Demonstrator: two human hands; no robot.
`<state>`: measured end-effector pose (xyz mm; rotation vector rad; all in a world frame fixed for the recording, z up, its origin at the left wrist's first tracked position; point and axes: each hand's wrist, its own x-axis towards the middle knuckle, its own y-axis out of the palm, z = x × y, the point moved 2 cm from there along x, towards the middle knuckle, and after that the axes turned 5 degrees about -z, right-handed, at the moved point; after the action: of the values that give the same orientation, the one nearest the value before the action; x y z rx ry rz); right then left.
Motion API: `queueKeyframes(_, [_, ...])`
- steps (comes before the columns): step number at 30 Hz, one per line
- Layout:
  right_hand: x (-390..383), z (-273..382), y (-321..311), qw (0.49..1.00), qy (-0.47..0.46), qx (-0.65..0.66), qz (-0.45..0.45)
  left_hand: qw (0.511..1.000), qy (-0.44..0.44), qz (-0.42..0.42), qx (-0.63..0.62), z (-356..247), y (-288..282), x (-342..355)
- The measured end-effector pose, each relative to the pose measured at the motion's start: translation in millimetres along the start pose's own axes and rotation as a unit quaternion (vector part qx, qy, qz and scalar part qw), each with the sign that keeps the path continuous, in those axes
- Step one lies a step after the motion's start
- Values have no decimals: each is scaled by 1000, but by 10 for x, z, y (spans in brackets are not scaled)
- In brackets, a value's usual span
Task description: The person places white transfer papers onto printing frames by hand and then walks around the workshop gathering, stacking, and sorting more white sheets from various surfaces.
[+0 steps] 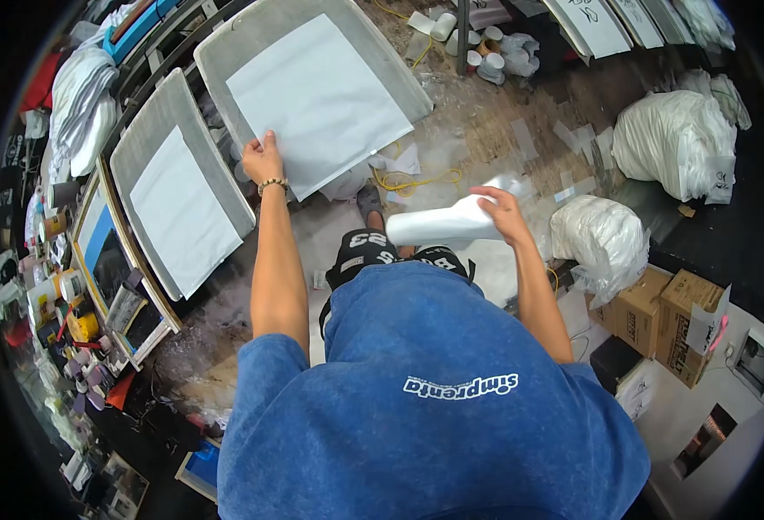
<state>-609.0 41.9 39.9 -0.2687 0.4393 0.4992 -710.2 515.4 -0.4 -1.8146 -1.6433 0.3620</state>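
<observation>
My left hand (263,161), with a beaded bracelet at the wrist, is at the near left edge of a large white sheet (317,95). Its fingers are closed at that edge, the thumb towards the sheet. Underneath lies a grey, round-cornered board (412,87), wider than the sheet. My right hand (505,217) grips the right end of a white roll (438,225), held level in front of my body; its right end is slightly blurred. To the left, a second grey board (143,156) carries another white sheet (182,212).
Framed screens (152,334) and many paint tubs (57,290) crowd the left. Bulging white plastic bags (677,143) and cardboard boxes (685,325) stand at right. Paper scraps (577,139) and a yellow cord (417,182) lie on the floor. Cups (490,65) stand far off.
</observation>
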Motion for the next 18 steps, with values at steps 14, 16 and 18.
queueKeyframes(14, [1239, 172, 1177, 998, 26, 12, 48, 997, -29, 62, 32, -67, -67, 183])
queueKeyframes(16, [1302, 198, 1232, 999, 21, 5, 46, 996, -35, 77, 23, -74, -90, 180])
queueKeyframes(18, [1328, 211, 1249, 998, 54, 6, 33, 996, -32, 77, 31, -80, -111, 173])
